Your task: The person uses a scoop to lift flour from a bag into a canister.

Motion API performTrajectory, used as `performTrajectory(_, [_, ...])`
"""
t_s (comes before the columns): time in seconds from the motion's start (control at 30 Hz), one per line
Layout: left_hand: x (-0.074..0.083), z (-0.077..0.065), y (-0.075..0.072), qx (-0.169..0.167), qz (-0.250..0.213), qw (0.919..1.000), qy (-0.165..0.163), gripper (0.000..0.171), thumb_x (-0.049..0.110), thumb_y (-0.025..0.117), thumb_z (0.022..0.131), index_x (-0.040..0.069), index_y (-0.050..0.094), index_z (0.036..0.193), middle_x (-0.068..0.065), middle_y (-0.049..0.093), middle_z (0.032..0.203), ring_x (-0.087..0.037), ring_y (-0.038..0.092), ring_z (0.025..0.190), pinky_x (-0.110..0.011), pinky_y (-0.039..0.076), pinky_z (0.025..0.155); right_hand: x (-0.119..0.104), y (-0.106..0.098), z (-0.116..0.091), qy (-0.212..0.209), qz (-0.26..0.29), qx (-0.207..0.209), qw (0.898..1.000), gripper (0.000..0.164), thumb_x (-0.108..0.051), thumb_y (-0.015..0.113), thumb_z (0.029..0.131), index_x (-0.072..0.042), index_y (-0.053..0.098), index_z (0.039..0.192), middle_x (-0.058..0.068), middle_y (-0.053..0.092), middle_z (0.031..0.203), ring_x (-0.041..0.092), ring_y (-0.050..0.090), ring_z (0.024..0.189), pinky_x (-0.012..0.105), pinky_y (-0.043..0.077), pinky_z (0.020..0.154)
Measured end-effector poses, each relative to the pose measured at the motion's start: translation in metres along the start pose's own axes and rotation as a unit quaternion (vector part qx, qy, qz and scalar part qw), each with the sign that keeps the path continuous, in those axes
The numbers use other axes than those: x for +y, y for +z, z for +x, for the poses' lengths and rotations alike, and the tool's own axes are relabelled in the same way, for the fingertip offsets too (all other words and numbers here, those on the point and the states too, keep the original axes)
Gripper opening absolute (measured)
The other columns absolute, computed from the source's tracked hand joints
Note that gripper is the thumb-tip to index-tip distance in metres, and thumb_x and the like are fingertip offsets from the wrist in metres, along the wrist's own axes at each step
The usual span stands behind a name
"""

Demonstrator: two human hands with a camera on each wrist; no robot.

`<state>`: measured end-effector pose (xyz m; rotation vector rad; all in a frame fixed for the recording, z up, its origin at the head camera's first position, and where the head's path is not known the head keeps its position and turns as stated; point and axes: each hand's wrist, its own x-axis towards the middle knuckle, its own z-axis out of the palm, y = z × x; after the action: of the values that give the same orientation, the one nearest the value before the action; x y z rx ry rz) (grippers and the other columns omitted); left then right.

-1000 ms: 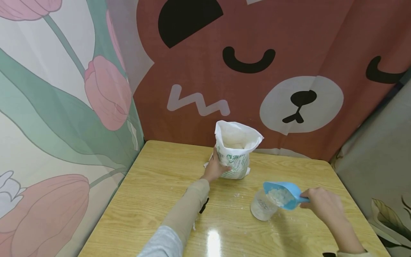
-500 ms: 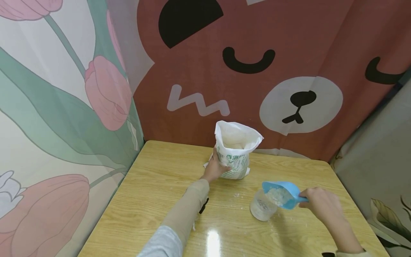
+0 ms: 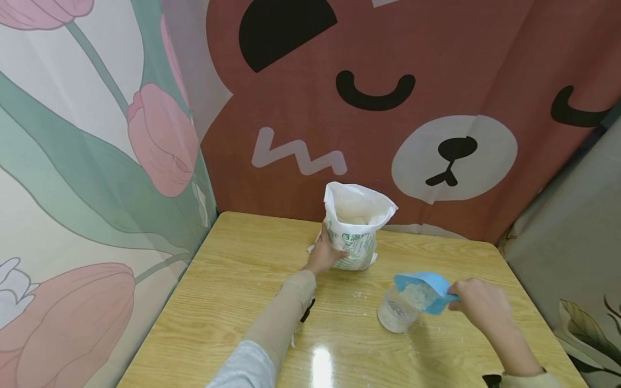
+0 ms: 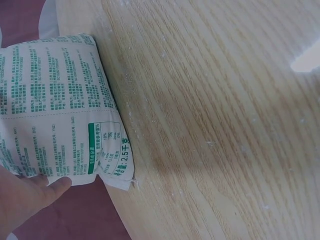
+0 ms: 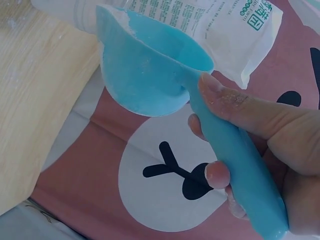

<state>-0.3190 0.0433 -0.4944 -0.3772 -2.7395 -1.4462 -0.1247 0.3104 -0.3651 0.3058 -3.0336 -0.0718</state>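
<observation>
Ideally, tilt slowly: at the clear round jar (image 3: 394, 313), the right hand (image 3: 484, 306) grips a blue plastic scoop (image 3: 435, 282) of white powder (image 3: 418, 296); beyond it, the left hand (image 3: 326, 256) holds an open white bag (image 3: 360, 243).

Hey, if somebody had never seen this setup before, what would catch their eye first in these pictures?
Probably the huge reddish-brown bear curtain with its closed eyes, hanging behind the table. Next would be the bright blue scoop of pale powder, held by the right hand at the mouth of a clear jar. Farther back, the left hand grips an open white bag with green print.
</observation>
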Motion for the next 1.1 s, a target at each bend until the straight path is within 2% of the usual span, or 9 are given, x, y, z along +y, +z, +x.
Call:
performTrajectory(0.1, [0.0, 0.0, 0.0, 0.001, 0.0, 1.0, -0.004, 0.114, 0.032, 0.079, 0.072, 0.004, -0.002, 0.147, -0.021, 0.029, 0.145, -0.034, 0.035, 0.128, -0.044, 0.034, 0.101, -0.001, -0.002, 0.002, -0.002, -0.004, -0.007, 1.0, 0.055, -0.015, 0.08, 0.064, -0.021, 0.026, 0.053, -0.009, 0.018, 0.054, 0.008, 0.017, 0.052, 0.025, 0.016, 0.047])
performTrajectory(0.2, [0.0, 0.0, 0.0, 0.001, 0.003, 1.0, -0.005, 0.114, 0.033, 0.079, 0.072, 0.004, -0.001, 0.147, -0.021, 0.029, 0.144, -0.034, 0.036, 0.128, -0.044, 0.034, 0.101, -0.002, -0.004, 0.003, -0.002, -0.011, -0.019, 1.0, 0.042, -0.016, 0.08, 0.065, -0.022, 0.04, 0.052, -0.01, 0.03, 0.052, 0.008, 0.024, 0.051, 0.025, 0.019, 0.046])
performTrajectory(0.3, [0.001, 0.0, 0.0, 0.001, 0.004, 1.0, -0.004, 0.114, 0.033, 0.079, 0.072, 0.004, -0.001, 0.147, -0.021, 0.029, 0.144, -0.034, 0.036, 0.128, -0.044, 0.034, 0.101, -0.002, -0.006, 0.006, -0.006, -0.02, -0.023, 1.0, 0.035, -0.016, 0.08, 0.065, -0.022, 0.048, 0.054, -0.01, 0.037, 0.053, 0.008, 0.027, 0.051, 0.025, 0.021, 0.046])
performTrajectory(0.53, [0.001, 0.0, -0.002, -0.004, -0.002, 1.0, -0.007, 0.114, 0.033, 0.078, 0.073, 0.006, -0.004, 0.147, -0.02, 0.027, 0.146, -0.033, 0.036, 0.128, -0.043, 0.035, 0.101, -0.006, -0.01, 0.012, -0.023, -0.048, -0.02, 0.998, 0.041, -0.017, 0.082, 0.061, -0.021, 0.042, 0.052, -0.009, 0.035, 0.051, 0.009, 0.027, 0.05, 0.026, 0.024, 0.044])
performTrajectory(0.7, [0.0, -0.001, -0.002, -0.006, 0.002, 1.0, 0.004, 0.112, 0.032, 0.077, 0.074, 0.003, -0.003, 0.147, -0.021, 0.028, 0.145, -0.033, 0.036, 0.128, -0.043, 0.034, 0.101, -0.009, -0.012, 0.014, -0.023, -0.057, -0.013, 0.998, 0.036, -0.016, 0.082, 0.063, -0.019, 0.048, 0.053, -0.007, 0.04, 0.051, 0.009, 0.029, 0.05, 0.026, 0.026, 0.043])
performTrajectory(0.9, [0.0, -0.001, -0.002, -0.004, -0.002, 0.9999, 0.01, 0.113, 0.032, 0.077, 0.074, 0.006, -0.004, 0.147, -0.019, 0.029, 0.145, -0.032, 0.037, 0.127, -0.043, 0.035, 0.101, -0.009, -0.014, 0.016, -0.016, -0.05, -0.016, 0.999, 0.026, -0.014, 0.082, 0.063, -0.017, 0.056, 0.059, -0.004, 0.051, 0.057, 0.011, 0.038, 0.049, 0.028, 0.035, 0.042])
performTrajectory(1.1, [0.001, -0.002, -0.002, -0.005, 0.002, 0.9999, 0.01, 0.112, 0.031, 0.077, 0.074, 0.006, -0.004, 0.147, -0.019, 0.028, 0.146, -0.032, 0.036, 0.128, -0.043, 0.034, 0.101, -0.009, -0.015, 0.015, -0.014, -0.045, -0.02, 0.999, 0.027, -0.015, 0.082, 0.062, -0.018, 0.055, 0.058, -0.004, 0.052, 0.058, 0.01, 0.041, 0.049, 0.029, 0.037, 0.042])
